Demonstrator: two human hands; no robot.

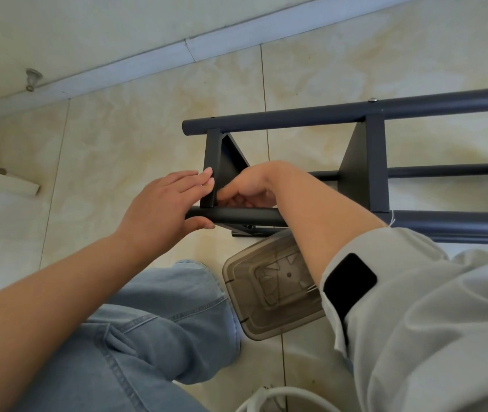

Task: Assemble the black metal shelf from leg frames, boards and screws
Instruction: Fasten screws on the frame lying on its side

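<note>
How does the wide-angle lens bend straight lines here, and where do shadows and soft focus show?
Head view: the baseboard and the shelf's far tube run slanted and slightly bowed; a soft shadow spreads on the floor tiles right of the frame; light is even, without harsh glare; the grey sleeve and the jeans near the lens look softer.

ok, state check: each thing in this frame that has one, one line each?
left hand: open, straight fingers against the end board, thumb under the near leg tube
right hand: fingers curled behind the end board; held item hidden
end board: standing between the leg tubes
near leg tube: lying on its side
second board: fitted, screw visible at far tube
plastic box: on floor, lid on
</note>
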